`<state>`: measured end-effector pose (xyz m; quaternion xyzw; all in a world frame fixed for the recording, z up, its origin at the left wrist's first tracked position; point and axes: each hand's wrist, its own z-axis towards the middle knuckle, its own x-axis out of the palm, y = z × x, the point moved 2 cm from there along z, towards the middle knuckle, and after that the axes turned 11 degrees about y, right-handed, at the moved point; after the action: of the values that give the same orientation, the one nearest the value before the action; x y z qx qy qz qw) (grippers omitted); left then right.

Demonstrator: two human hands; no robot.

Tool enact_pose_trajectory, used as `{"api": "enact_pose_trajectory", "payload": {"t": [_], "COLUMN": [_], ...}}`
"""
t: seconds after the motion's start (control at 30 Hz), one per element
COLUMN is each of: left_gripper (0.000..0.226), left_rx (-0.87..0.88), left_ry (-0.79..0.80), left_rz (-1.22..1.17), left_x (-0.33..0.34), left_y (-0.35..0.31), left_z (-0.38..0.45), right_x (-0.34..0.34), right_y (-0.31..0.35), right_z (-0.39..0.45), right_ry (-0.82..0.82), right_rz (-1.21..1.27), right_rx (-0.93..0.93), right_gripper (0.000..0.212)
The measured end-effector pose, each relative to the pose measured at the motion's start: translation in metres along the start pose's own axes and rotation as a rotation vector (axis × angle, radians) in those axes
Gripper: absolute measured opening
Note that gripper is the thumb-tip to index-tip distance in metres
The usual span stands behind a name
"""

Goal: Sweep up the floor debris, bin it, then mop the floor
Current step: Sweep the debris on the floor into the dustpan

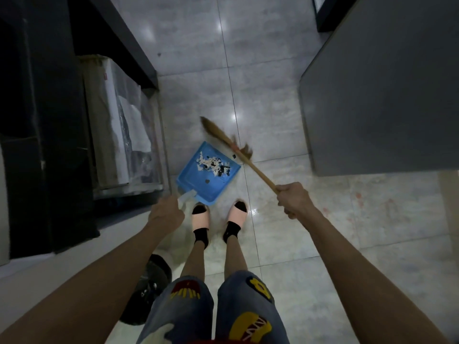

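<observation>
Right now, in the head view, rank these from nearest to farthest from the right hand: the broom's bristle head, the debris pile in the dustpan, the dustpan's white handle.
From the right hand, which grips the broom stick:
1. Broom's bristle head: up and left along the stick, beside the dustpan's far edge.
2. Debris pile: inside the blue dustpan, further left.
3. Dustpan's white handle: far left, held by the left hand.

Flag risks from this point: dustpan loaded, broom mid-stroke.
1. The dustpan looks held only by its pale handle in the left hand; tipping it could spill the scraps back out.
2. A dark scrap lies on the floor just outside the pan lip; the broom, in the right hand, may flick it away.
</observation>
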<state>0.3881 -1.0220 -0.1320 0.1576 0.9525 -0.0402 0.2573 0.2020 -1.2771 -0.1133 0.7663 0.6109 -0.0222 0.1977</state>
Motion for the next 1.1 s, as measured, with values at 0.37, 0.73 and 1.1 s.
{"api": "enact_pose_trajectory", "payload": {"t": [0.37, 0.73, 1.1], "left_gripper": [0.026, 0.031, 0.029], "left_rx": [-0.013, -0.156, -0.094], "left_ry": [0.013, 0.031, 0.060], "left_rz": [-0.061, -0.076, -0.148], "left_x": [-0.001, 0.042, 0.061], "left_y": [0.006, 0.024, 0.028], "left_z": [-0.007, -0.021, -0.037], "right_x": [-0.066, -0.042, 0.040], "right_y": [0.040, 0.073, -0.013], "right_z": [0.015, 0.087, 0.011], "right_ry": [-0.181, -0.273, -0.050], "right_rz": [-0.097, -0.285, -0.479], "right_rx": [-0.202, -0.082, -0.042], "right_gripper": [0.051, 0.035, 0.038]}}
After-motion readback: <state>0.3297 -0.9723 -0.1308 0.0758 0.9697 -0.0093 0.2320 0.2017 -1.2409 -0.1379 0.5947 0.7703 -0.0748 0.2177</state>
